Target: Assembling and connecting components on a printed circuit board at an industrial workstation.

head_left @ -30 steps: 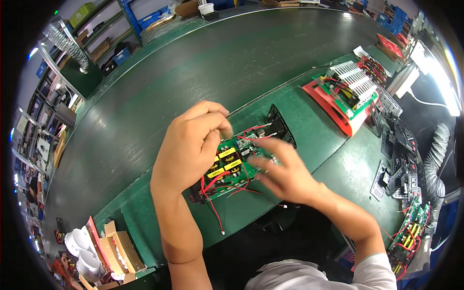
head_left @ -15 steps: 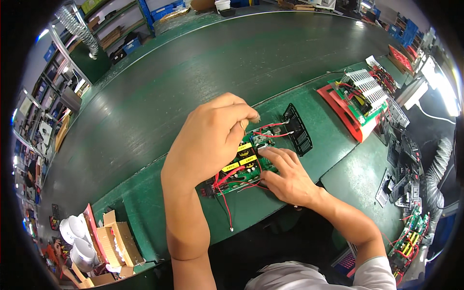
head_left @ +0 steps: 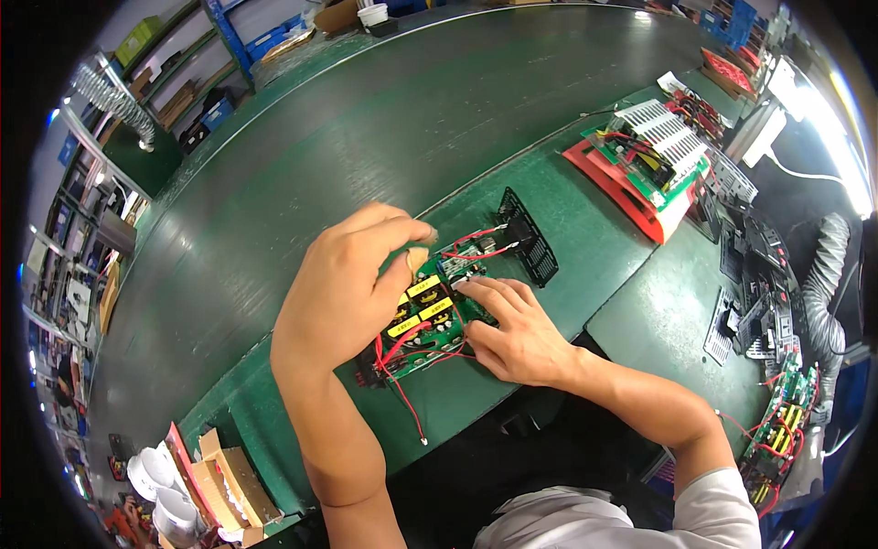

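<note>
A green circuit board point(head_left: 444, 320) with yellow-labelled parts and red wires lies on the green bench before me. My left hand point(head_left: 352, 265) arches over its far left side, fingers curled and thumb near the index finger; what they pinch, if anything, I cannot make out. My right hand point(head_left: 517, 334) rests on the board's right part, fingertips on its components and thumb at the near edge. Two red wires run from the board to a black slotted panel point(head_left: 528, 238) standing upright at its right. A loose red lead point(head_left: 409, 412) hangs toward the bench's near edge.
Farther right, a finned silver unit on a green board point(head_left: 663, 142) sits on a red tray point(head_left: 608, 192). Black plastic panels point(head_left: 722, 325) and more wired boards point(head_left: 782, 430) lie at the right. An open cardboard box point(head_left: 242, 480) and white tubs point(head_left: 174, 512) stand at lower left.
The whole view has shifted, so the bench things appear farther left. My left hand has come a little lower and leftward over the board; my right hand keeps its place on it.
</note>
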`<state>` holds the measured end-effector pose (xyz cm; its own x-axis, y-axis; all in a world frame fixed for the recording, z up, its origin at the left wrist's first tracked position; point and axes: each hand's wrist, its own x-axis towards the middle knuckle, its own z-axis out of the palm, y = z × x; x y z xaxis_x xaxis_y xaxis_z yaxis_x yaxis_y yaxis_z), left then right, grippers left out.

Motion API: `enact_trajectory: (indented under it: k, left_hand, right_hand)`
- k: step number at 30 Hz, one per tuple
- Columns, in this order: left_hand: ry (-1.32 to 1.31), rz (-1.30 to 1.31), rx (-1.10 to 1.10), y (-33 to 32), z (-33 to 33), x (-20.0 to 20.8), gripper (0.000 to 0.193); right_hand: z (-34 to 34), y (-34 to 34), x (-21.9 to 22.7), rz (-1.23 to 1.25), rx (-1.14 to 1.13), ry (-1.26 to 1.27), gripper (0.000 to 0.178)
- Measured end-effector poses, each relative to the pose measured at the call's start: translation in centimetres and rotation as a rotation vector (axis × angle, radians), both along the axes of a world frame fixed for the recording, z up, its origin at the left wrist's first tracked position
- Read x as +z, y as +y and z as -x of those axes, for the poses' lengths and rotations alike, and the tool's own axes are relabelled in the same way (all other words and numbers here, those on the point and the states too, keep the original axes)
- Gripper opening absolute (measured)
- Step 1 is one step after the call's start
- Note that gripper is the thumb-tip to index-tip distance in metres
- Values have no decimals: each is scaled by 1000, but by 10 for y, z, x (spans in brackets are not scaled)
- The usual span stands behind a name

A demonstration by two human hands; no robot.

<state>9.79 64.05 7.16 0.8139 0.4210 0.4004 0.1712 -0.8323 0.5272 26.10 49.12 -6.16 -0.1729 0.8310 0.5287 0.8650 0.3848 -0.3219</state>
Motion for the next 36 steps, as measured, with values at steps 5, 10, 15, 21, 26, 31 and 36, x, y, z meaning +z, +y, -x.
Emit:
enact_trajectory:
  k: [5,10,15,21,26,31,36]
  left_hand:
    - [50,32,-3,-2,1,5,20]
    - [109,79,17,-3,0,6,22]
    - [169,64,10,-1,-9,-6,23]
    - [404,48,133,9,-28,-32,29]
    - [466,48,144,13,-33,-38,31]
    - [384,35,135,19,-22,-39,32]
    - [322,52,78,17,-13,-29,31]
  right_hand:
    - [-10,0,9,-52,-47,177,18]
    - [-41,-1,50,-185,-186,337,18]
    - [-60,-2,64,-117,-383,368,34]
    - [-83,-4,48,760,-508,78,35]
    - [-93,3,28,457,-587,162,28]
    - [-89,-4,38,535,-598,111,32]
    - [-65,-23,71,135,-408,97,54]
